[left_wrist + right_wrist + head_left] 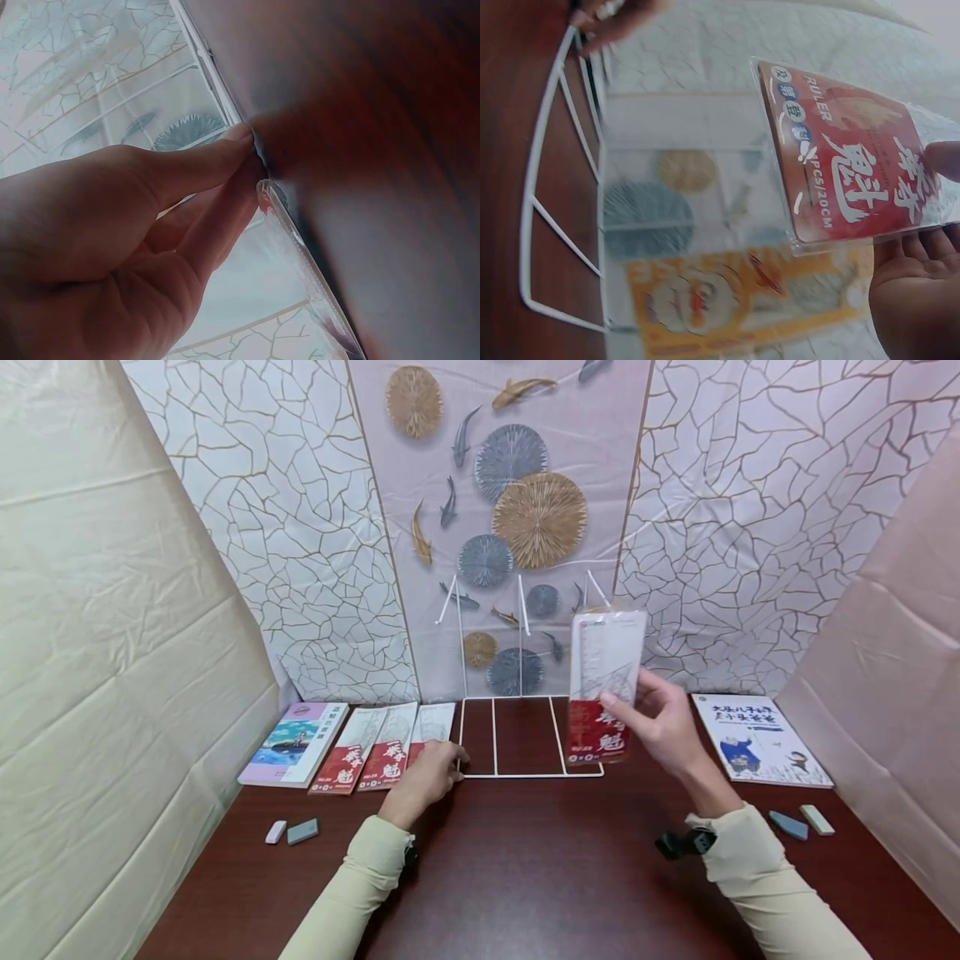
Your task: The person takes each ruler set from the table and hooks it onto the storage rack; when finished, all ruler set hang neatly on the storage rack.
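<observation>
Raised over the right end of a white wire rack (525, 775), my right hand (667, 718) grips a clear-wrapped ruler set packet (607, 668), white above and red below. The thumb lies across its front; in the right wrist view the packet's red end (847, 157) reads "RULER". Behind it there, an orange packet or book (735, 300) stands upright, mostly hidden in the head view. At the rack's front left corner my left hand (431, 777) pinches the wire between thumb and fingertips. Its fingers are beside a ruler set packet (435, 722) lying flat.
Two more ruler set packets (348, 752) lie left of that one, then a pink-edged book (292, 743). A white book (761, 739) lies at the right. Small eraser-like blocks lie in front, a grey-green one (303, 832) left and a blue one (788, 825) right. Patterned cloth (300, 527) hangs behind.
</observation>
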Motion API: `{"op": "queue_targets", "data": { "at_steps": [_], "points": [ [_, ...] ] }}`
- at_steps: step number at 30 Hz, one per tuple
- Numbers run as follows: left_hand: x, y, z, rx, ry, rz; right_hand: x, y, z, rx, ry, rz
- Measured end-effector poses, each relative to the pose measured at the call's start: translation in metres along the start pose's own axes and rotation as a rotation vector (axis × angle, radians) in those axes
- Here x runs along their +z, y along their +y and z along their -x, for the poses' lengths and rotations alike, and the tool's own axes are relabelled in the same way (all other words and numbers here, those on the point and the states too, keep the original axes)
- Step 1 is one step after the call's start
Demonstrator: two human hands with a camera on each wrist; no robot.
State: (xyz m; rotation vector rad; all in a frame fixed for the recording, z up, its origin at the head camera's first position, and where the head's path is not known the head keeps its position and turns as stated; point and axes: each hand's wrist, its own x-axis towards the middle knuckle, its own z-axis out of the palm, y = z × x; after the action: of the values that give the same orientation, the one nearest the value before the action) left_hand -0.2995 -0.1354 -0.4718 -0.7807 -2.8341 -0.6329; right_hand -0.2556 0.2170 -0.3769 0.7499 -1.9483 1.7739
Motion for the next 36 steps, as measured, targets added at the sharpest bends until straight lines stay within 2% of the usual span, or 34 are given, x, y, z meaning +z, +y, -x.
{"op": "queue_targets", "data": {
  "at_steps": [5, 14, 20, 30, 36],
  "points": [
    [0.000, -0.001, 0.000, 0.016, 0.009, 0.014, 0.025, 0.010, 0.002, 0.051, -0.086, 0.060],
    [0.003, -0.003, 0.000, 0.021, 0.003, 0.014, 0.062, 0.027, -0.003, 0.113, -0.122, 0.000],
    [0.002, -0.003, 0.000, 0.014, 0.005, 0.007, 0.069, 0.041, -0.001, 0.135, -0.125, 0.031],
    [0.001, -0.003, 0.000, 0.009, 0.007, 0.008, 0.075, 0.042, -0.005, 0.130, -0.106, 0.051],
    [0.003, -0.003, 0.000, 0.017, 0.011, -0.003, 0.080, 0.054, -0.014, 0.181, -0.064, 0.048]
  ]
}}
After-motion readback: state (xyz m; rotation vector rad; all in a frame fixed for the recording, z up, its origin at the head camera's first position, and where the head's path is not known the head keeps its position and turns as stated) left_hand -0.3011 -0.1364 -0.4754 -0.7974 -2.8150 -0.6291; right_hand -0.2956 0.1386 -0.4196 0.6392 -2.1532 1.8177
